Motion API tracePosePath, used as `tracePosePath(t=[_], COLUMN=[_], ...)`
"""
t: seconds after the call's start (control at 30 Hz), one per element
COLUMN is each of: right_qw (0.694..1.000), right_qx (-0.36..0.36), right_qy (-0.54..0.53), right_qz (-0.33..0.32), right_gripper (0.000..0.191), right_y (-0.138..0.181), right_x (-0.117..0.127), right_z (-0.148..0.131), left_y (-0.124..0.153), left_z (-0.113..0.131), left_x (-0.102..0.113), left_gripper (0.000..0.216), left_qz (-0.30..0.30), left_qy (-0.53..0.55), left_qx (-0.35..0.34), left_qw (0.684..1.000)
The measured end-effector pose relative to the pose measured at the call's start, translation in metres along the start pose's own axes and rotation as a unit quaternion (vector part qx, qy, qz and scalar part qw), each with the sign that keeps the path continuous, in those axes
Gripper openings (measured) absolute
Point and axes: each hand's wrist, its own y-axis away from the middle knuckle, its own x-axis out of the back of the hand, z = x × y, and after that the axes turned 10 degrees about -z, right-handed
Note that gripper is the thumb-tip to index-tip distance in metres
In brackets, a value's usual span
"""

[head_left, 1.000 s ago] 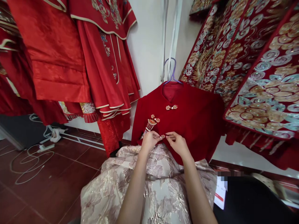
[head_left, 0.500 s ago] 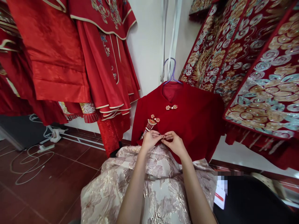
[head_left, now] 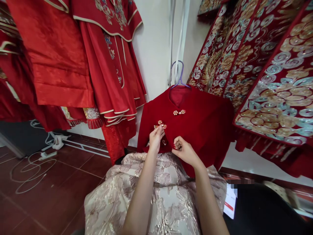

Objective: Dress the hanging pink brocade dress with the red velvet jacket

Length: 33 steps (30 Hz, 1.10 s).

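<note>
A dark red velvet jacket (head_left: 205, 117) hangs in front of me on a purple hanger (head_left: 181, 73), its lower part over my lap. A pearl flower clasp (head_left: 179, 112) joins its front below the neck. My left hand (head_left: 156, 138) is closed at the fan-shaped tassel ornament beside a flower fastener (head_left: 160, 122); what its fingertips pinch is hidden. My right hand (head_left: 186, 151) pinches the opposite front edge at a pearl flower button (head_left: 175, 146). Another flower fastener (head_left: 164, 142) shows between the hands, apart from that button.
Shiny beige-pink floral fabric (head_left: 168, 199) covers my lap. Red garments (head_left: 107, 71) hang at left, embroidered ones (head_left: 276, 78) at right. Lower right, a phone (head_left: 229, 204) with a lit screen lies by a black surface (head_left: 259, 209). White cables (head_left: 31, 173) trail over the tiled floor.
My hands were together at the lower fastener. Now they are apart: the left has moved up over the ornament, the right has shifted slightly right with the button and jacket edge.
</note>
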Motion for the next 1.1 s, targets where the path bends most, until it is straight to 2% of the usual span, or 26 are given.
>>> tracePosePath(t=[0.2,0.43,0.7,0.8,0.87,0.93,1.0,1.07,1.1], right_qw=[1.0,1.0,1.0,1.0,1.0,0.998,0.996,0.996,0.996], right_qx=[-0.004,-0.004,-0.004,-0.003,-0.007,-0.015,-0.022,-0.023,-0.023], right_qy=[-0.003,-0.003,-0.002,0.009,0.013,0.007,-0.009,-0.025,-0.03], right_qz=[-0.003,-0.002,0.01,0.005,-0.019,-0.054,-0.082,-0.088,-0.085], right_gripper=[0.021,0.02,0.018,0.017,0.018,0.02,0.023,0.026,0.026], right_y=[0.0,-0.001,0.001,0.003,0.007,0.012,0.018,0.025,0.028], right_x=[0.0,0.0,0.001,0.006,0.013,0.021,0.032,0.041,0.046], right_z=[0.001,0.004,-0.003,0.001,0.005,0.007,0.006,0.002,0.0], left_y=[-0.011,-0.009,-0.016,-0.014,-0.013,-0.015,-0.02,-0.027,-0.031], left_z=[-0.002,0.005,0.003,0.005,0.009,0.014,0.02,0.028,0.032], left_x=[-0.007,-0.006,-0.005,-0.011,-0.02,-0.032,-0.046,-0.058,-0.063], left_gripper=[0.032,0.03,0.028,0.033,0.036,0.033,0.028,0.027,0.026], left_qz=[0.024,0.04,0.035,0.017,-0.004,-0.031,-0.068,-0.101,-0.11], left_qy=[0.005,-0.052,-0.107,-0.124,-0.16,-0.217,-0.292,-0.396,-0.458], left_qx=[-0.006,0.016,0.015,0.041,0.029,-0.036,-0.123,-0.187,-0.208], left_qw=[1.0,0.998,0.994,0.991,0.987,0.975,0.946,0.893,0.857])
